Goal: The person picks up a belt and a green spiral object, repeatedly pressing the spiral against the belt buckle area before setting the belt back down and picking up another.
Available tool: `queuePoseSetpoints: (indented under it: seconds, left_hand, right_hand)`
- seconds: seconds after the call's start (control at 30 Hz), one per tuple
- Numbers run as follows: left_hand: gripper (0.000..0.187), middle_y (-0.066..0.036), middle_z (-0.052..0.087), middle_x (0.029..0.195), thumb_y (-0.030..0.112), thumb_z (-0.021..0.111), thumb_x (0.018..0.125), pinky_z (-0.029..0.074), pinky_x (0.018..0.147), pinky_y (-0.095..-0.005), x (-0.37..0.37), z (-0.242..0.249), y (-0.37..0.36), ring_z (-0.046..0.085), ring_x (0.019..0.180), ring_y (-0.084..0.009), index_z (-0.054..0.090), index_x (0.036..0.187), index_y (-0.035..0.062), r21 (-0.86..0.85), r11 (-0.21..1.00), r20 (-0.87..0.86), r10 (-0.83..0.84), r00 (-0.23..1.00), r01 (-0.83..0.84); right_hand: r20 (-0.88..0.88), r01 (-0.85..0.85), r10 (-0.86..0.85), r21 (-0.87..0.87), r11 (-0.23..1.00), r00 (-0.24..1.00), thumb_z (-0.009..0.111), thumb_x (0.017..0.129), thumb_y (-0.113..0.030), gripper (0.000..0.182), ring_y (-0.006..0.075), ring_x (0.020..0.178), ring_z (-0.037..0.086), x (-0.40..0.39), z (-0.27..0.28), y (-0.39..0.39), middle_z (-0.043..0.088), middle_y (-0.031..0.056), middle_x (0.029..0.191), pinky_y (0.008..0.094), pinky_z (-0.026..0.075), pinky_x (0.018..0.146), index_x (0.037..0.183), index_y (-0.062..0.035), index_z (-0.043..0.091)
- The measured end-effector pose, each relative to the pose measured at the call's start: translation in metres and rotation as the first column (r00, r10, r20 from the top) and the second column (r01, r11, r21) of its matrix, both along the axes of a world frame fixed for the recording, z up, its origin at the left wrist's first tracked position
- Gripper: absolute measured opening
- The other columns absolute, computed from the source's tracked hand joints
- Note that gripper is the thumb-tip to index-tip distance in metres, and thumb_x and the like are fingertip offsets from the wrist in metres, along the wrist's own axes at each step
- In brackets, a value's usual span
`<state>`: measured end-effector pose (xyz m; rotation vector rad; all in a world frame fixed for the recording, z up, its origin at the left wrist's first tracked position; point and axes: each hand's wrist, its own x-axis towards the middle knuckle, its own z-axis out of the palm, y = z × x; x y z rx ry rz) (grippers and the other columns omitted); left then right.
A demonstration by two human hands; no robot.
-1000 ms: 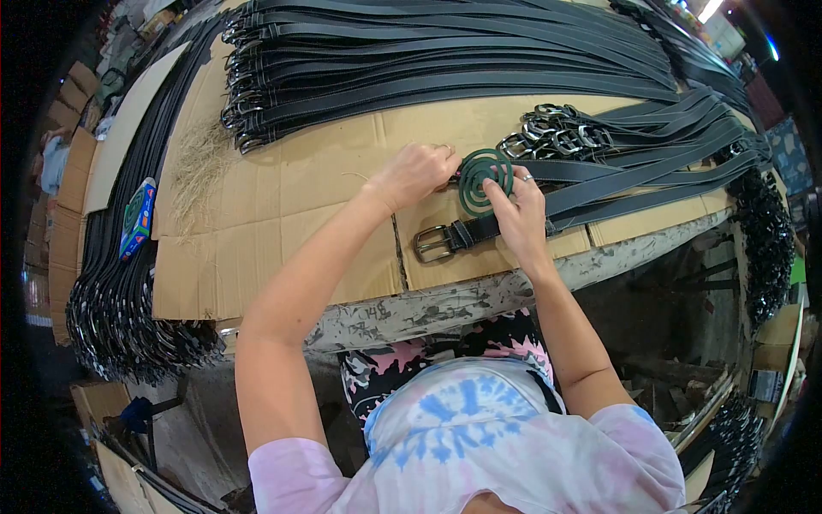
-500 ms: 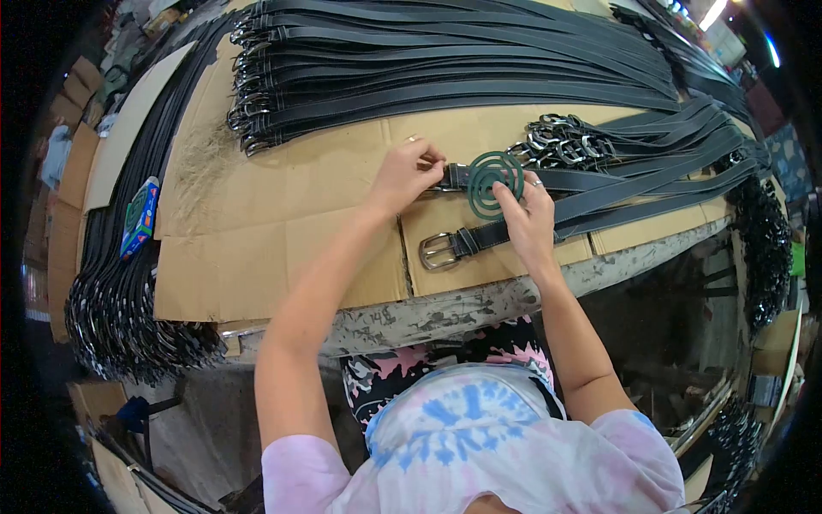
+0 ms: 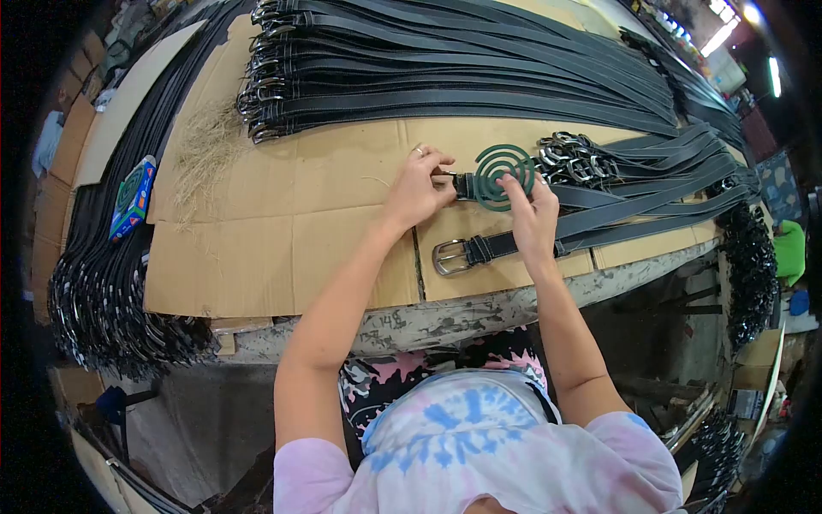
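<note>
The dark-green flat spiral coil [image 3: 479, 177] is clamped in the right hand's [image 3: 534, 224] fingers, and just left of it the left hand's [image 3: 414, 190] fingers appear closed on a stitched black leather belt [image 3: 465, 186], apparently positioning work calling for steady grips.

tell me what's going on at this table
A person is holding a green spiral coil in the right hand. The left hand is at the buckle end of a black belt; its grip is hard to make out. A second belt lies closer to the person on the cardboard, with a large pile of belts farther back.
</note>
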<state>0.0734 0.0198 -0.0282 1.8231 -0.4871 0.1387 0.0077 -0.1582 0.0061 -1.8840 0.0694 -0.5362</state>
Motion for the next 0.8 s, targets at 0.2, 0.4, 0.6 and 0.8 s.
queuePoseSetpoints:
  seconds: [0.2, 0.4, 0.6, 0.8]
  left_hand:
    - [0.030, -0.017, 0.061, 0.097, 0.018, 0.070, 0.072, 0.053, 0.076, -0.0404, 0.007, 0.003, -0.003, 0.063, 0.080, -0.0326, 0.069, 0.095, -0.0016, 0.283, 0.959, 0.180, -0.068, 0.981, 0.015]
    - [0.021, -0.019, 0.063, 0.093, 0.022, 0.068, 0.077, 0.050, 0.078, -0.0410, 0.042, 0.001, -0.006, 0.063, 0.082, -0.0345, 0.070, 0.084, 0.0019, 0.380, 0.914, -0.069, -0.125, 0.990, 0.142]
    - [0.017, -0.015, 0.067, 0.081, 0.017, 0.067, 0.080, 0.051, 0.073, -0.0397, 0.061, -0.031, -0.009, 0.066, 0.079, -0.0296, 0.070, 0.084, 0.0007, -0.165, 0.919, -0.125, 0.342, 0.931, -0.359]
    - [0.018, -0.014, 0.067, 0.074, 0.016, 0.072, 0.075, 0.052, 0.071, -0.0374, 0.010, 0.016, 0.005, 0.066, 0.073, -0.0274, 0.071, 0.081, -0.0011, 0.232, 0.970, -0.184, 0.116, 0.976, -0.071]
  right_hand:
    - [-0.014, 0.016, -0.014, 0.158, 0.987, 1.000, 0.060, 0.091, -0.012, 0.019, 0.0107, 0.077, 0.056, -0.006, -0.001, -0.002, 0.061, 0.0040, 0.085, 0.0262, 0.044, 0.068, 0.087, 0.0049, 0.068]
    - [-0.042, -0.014, 0.021, 0.178, 0.984, 0.999, 0.059, 0.094, -0.013, 0.018, 0.0059, 0.081, 0.057, -0.007, -0.014, -0.014, 0.067, 0.0019, 0.089, 0.0225, 0.046, 0.075, 0.098, 0.0013, 0.068]
    - [-0.047, -0.004, 0.016, 0.253, 0.968, 0.999, 0.060, 0.093, -0.013, 0.018, 0.0052, 0.081, 0.056, -0.006, -0.015, -0.016, 0.067, 0.0008, 0.089, 0.0221, 0.045, 0.074, 0.098, 0.0007, 0.069]
    - [-0.037, -0.030, 0.043, 0.306, 0.952, 0.998, 0.059, 0.093, -0.013, 0.018, 0.0052, 0.081, 0.057, -0.008, -0.012, -0.014, 0.067, 0.0009, 0.089, 0.0219, 0.045, 0.075, 0.099, 0.0009, 0.069]
